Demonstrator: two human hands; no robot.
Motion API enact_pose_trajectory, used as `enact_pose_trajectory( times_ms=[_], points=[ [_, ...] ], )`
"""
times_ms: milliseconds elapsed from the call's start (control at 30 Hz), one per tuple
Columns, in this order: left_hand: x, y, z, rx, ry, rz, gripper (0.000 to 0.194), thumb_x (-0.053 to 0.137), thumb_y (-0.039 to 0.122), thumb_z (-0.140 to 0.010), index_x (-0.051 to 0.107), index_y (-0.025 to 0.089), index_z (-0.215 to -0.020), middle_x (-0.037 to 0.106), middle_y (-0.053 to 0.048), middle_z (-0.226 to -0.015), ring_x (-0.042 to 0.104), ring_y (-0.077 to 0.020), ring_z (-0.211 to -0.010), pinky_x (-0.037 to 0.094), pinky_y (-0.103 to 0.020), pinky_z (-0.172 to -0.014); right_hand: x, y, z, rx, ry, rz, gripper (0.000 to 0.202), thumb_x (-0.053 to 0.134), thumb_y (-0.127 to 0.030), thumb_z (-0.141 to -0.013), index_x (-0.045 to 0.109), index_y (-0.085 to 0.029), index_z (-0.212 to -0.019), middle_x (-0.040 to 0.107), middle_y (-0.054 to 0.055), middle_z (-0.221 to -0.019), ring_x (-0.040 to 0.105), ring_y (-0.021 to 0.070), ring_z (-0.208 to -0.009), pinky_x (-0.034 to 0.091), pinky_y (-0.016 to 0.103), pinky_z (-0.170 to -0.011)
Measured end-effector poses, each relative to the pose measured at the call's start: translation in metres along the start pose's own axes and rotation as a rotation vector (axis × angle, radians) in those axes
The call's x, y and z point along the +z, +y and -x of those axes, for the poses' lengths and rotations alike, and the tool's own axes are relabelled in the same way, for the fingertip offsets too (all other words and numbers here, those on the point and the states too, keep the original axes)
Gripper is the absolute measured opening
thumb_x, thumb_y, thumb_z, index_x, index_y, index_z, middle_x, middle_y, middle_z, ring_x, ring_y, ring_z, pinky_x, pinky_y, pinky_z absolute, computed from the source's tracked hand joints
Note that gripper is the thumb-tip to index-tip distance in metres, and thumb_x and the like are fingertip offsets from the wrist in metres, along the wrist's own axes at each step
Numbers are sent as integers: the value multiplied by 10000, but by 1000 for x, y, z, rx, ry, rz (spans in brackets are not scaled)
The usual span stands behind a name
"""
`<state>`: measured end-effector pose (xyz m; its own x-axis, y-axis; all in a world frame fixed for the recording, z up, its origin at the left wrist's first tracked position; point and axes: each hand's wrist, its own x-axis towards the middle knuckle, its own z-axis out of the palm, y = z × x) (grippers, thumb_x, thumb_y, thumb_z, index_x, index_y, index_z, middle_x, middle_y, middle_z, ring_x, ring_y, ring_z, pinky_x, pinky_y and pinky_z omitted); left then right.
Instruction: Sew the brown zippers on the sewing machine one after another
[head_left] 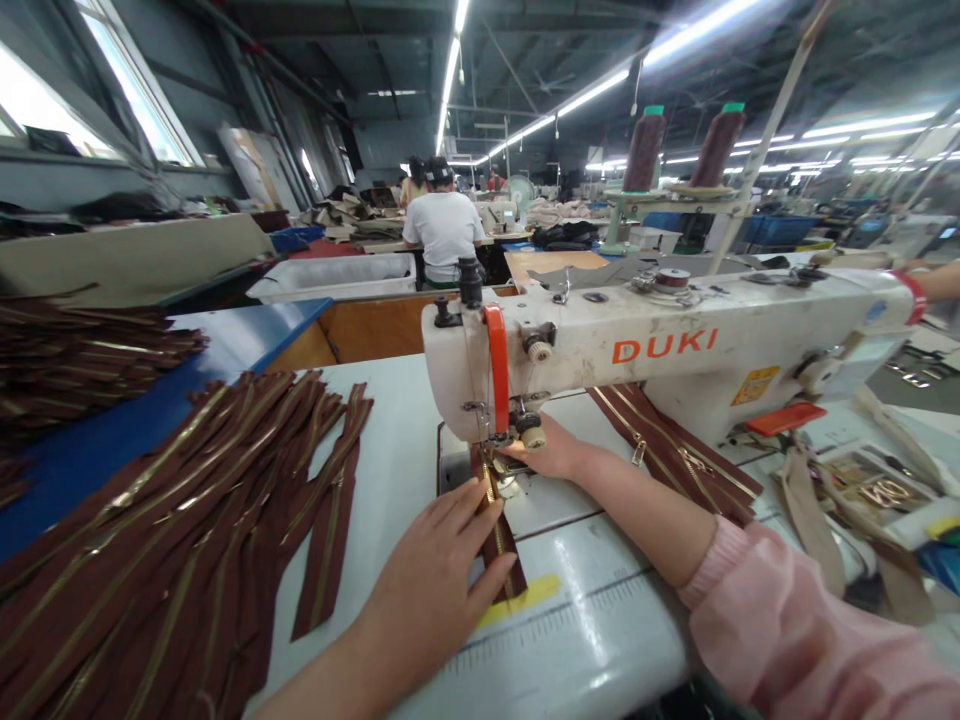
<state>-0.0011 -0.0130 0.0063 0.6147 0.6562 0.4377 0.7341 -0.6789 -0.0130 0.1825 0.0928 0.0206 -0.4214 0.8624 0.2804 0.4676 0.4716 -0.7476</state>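
Left hand [435, 548] lay palm down, fingers stretched out and thumb spread away from them, fingertips resting on a brown zipper strip [499, 537] with gold-coloured teeth. Strip lay on the bench [611, 605], far end at the needle area of a white sewing machine [667, 335] lettered DUKI in orange; near end reached a piece of yellow tape [534, 592] beside ruler marks. Right hand [556, 452] was stretched in from the right, just beyond the needle area; its fingertips were partly hidden, so could not tell whether they gripped anything. Pink sleeve [795, 620] covered part of that arm. A broad heap of similar zippers [187, 520] spread to the left. More brown zippers [660, 440] with metal pulls lay beyond the right forearm. Two dark thread spools [646, 152] stood behind the machine. Farther off, a person in a white shirt [444, 232] had their back turned.
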Motion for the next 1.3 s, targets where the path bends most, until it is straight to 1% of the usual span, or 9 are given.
enact_pose_trajectory(
  times_ms=[67,133,233,333,433,633,767,867,1300],
  points=[
    [-3,6,6,7,-3,9,377,504,408,-892,622,165,-1155,637,-131,-1221,601,-275,-1113,519,-433,-930,-2,-3,9,2,42,78,84,616,-143,-784,690,-176,-806,711,40,-850,624,218,-885,477,305,-822],
    [-4,10,10,5,-9,7,370,506,400,-894,624,165,-1155,644,-122,-1214,610,-266,-1100,518,-423,-932,-3,-5,22,9,137,196,100,590,-111,-798,666,-164,-760,687,60,-844,603,215,-869,464,313,-806],
    [-5,13,11,5,-10,-8,359,508,374,-896,626,155,-1156,653,-117,-1201,618,-264,-1085,519,-424,-927,-1,-8,48,-49,252,293,119,568,-105,-836,640,-152,-755,643,69,-828,567,200,-854,448,315,-788],
    [-5,15,11,1,3,0,343,500,359,-900,628,163,-1152,658,-110,-1196,616,-255,-1088,511,-416,-936,3,-12,74,-126,244,257,142,540,-80,-854,650,-163,-819,630,56,-825,549,189,-857,447,306,-776],
    [-4,15,12,0,5,-8,346,487,360,-906,628,152,-1144,663,-113,-1184,620,-252,-1080,512,-415,-931,8,-15,89,-174,209,248,170,528,-69,-856,666,-168,-856,638,59,-843,538,196,-870,449,322,-788],
    [0,11,13,-27,11,-19,361,465,359,-917,602,149,-1178,649,-117,-1206,611,-246,-1100,508,-408,-944,14,-22,87,-241,145,301,166,550,-98,-864,691,-180,-895,638,64,-872,534,201,-868,458,326,-782],
    [6,1,2,-75,15,-6,363,441,307,-927,581,90,-1182,635,-156,-1211,593,-261,-1126,503,-437,-956,16,-27,82,-224,62,396,150,561,-122,-870,682,-160,-949,637,72,-896,522,212,-888,464,341,-817],
    [7,-4,-7,-84,-14,6,345,444,285,-927,572,96,-1185,633,-148,-1210,585,-249,-1135,489,-430,-975,17,-29,79,-208,18,432,162,552,-136,-884,670,-156,-992,632,72,-927,516,210,-913,462,343,-844],
    [6,-4,-10,-62,-9,-1,296,449,262,-916,602,133,-1135,652,-125,-1162,602,-244,-1090,508,-421,-943,19,-27,79,-278,-30,585,219,454,-171,-949,668,-139,-910,608,78,-853,500,208,-864,449,343,-802]
  ],
)
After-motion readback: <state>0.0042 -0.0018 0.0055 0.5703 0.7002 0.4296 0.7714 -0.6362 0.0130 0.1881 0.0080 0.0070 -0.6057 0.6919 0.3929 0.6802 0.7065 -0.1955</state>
